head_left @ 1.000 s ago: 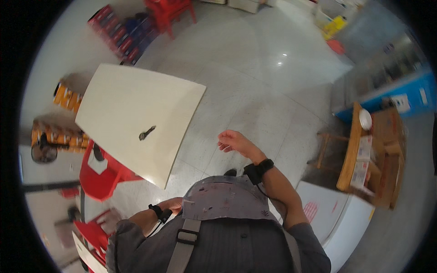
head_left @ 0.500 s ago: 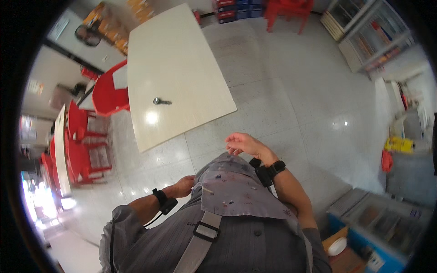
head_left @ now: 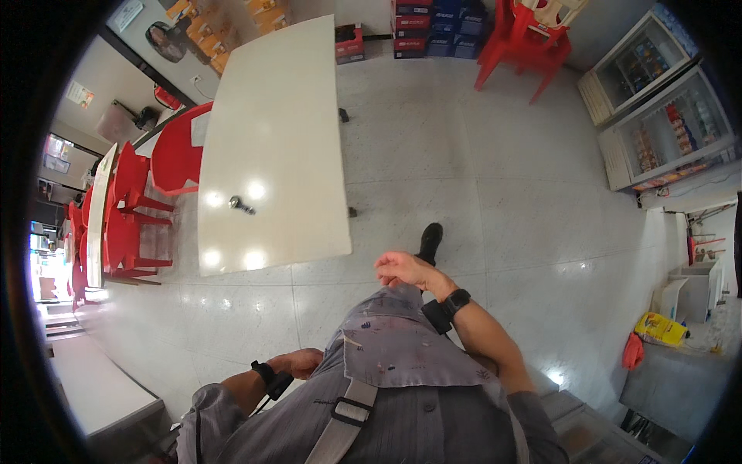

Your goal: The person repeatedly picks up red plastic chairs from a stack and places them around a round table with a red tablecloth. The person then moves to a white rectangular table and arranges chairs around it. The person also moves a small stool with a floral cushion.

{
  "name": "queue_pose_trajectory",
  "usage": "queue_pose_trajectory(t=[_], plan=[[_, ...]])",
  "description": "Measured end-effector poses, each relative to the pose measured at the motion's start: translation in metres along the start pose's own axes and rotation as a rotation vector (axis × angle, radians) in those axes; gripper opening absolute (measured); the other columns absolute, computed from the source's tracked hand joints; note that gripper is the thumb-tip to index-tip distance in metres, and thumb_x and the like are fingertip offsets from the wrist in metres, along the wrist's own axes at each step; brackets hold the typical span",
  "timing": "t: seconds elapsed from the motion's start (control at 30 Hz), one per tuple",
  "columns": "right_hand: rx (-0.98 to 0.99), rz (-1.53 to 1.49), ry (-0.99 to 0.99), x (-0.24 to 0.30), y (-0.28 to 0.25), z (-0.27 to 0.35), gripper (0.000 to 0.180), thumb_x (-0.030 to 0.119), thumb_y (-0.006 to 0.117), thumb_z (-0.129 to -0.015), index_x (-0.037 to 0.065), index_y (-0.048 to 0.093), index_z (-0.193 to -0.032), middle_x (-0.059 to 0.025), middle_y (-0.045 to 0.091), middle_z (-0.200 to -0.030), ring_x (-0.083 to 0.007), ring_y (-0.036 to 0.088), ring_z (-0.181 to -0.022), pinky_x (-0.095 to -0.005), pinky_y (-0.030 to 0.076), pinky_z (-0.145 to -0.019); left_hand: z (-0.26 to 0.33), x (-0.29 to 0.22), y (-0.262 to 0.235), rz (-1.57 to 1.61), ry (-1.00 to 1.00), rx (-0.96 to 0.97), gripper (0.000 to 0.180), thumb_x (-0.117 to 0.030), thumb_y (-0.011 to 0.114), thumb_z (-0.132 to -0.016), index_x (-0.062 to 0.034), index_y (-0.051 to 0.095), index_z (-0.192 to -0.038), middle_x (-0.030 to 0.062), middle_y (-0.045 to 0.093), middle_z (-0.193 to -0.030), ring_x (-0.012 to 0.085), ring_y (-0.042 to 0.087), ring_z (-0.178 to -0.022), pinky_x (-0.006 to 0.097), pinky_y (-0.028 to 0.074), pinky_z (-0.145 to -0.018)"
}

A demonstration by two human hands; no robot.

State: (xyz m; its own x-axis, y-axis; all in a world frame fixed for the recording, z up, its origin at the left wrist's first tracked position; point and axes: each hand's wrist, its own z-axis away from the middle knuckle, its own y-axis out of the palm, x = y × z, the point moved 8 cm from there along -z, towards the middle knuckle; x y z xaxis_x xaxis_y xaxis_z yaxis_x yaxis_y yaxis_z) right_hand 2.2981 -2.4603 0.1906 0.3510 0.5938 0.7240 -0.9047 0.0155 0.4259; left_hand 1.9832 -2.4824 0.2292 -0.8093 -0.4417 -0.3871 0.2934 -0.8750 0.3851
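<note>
Since the earlier frame your view swung, bringing the table [head_left: 270,155] to eleven o'clock. Both your right hand [head_left: 403,270] and left hand [head_left: 300,362] hung loosely curled, empty. At ten o'clock the small metal object [head_left: 240,205] lay untouched; a careless bump could roll it off.

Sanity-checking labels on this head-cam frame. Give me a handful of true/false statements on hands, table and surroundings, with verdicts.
1. The right hand holds the small dark metal object. False: that object lies alone on the white table, apart from both hands.
2. Both wrists carry a dark band. True: one shows by the left hand, one by the right.
3. Red chairs stand along the table's left side. True.
4. The left hand rests on the table. False: it is low beside the person's grey shirt, off the table.
5. Glass-door coolers stand at upper right. True.
6. The table is crowded with dishes. False: only the small object shows on it.
</note>
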Motion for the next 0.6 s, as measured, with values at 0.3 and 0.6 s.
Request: queue_pose_trajectory(t=[0.3,0.6], plan=[[0.042,0.010,0.014,0.029,-0.068,-0.025,0.035,0.026,0.059,-0.093,0.001,0.055,-0.118,-0.0060,0.062,-0.101,-0.0144,0.062,-0.088,-0.0281,0.051,-0.076,-0.024,-0.041,0.008,0.516,-0.078,-0.372,0.028,-0.009,0.057,-0.093,0.0027,0.058,-0.119,0.0108,0.064,-0.112,0.0189,0.059,-0.104,0.032,0.050,-0.086],[0.437,0.286,0.146,0.059,-0.058,-0.041,0.029,0.024,0.060,-0.093,0.004,0.057,-0.114,-0.0061,0.065,-0.097,-0.0144,0.064,-0.085,-0.0301,0.053,-0.075,-0.077,-0.035,0.155,-0.013,0.297,-0.315,0.034,-0.013,0.068,-0.082,-0.0024,0.063,-0.114,0.0074,0.066,-0.111,0.0196,0.059,-0.103,0.032,0.047,-0.088]])
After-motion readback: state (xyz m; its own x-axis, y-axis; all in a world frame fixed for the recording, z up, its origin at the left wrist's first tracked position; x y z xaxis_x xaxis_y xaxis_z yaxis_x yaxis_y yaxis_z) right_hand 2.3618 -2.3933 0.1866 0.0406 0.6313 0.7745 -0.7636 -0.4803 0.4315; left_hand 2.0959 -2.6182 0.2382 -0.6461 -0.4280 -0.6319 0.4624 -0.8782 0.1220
